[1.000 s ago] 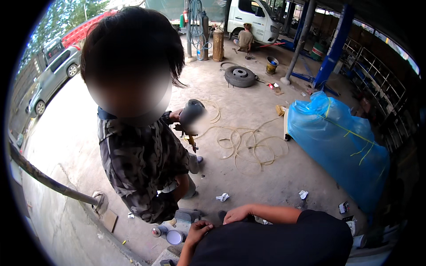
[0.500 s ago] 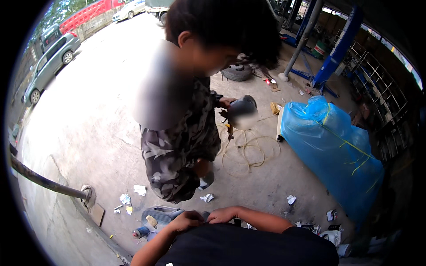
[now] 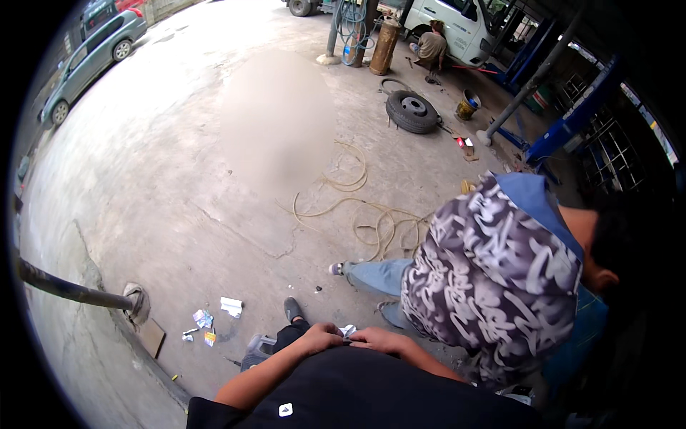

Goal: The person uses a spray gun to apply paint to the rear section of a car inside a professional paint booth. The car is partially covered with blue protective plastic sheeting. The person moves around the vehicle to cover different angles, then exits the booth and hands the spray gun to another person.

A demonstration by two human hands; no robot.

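My left hand (image 3: 321,338) and my right hand (image 3: 376,340) are close together in front of my dark shirt, fingers bent inward. What lies between the fingers is too small and hidden to make out. A small white scrap (image 3: 348,330) shows in the gap between the hands; I cannot tell whether it is held or lies on the floor beyond. Below my left forearm a grey plastic-looking object (image 3: 257,350) is partly covered. One of my dark shoes (image 3: 293,309) shows past my hands.
A co-worker in a patterned jacket (image 3: 493,279) bends over close on my right. A yellowish hose (image 3: 386,229) coils across the concrete, with a wheel (image 3: 413,112) farther off. Paper scraps (image 3: 231,307) lie left, near a metal pole (image 3: 78,289). Another person (image 3: 432,47) crouches by a white truck (image 3: 446,28).
The co-worker who stood ahead of me is now bent over on my right, covering most of the blue plastic-wrapped bundle. The view has shifted; my hands stay close together at my front.
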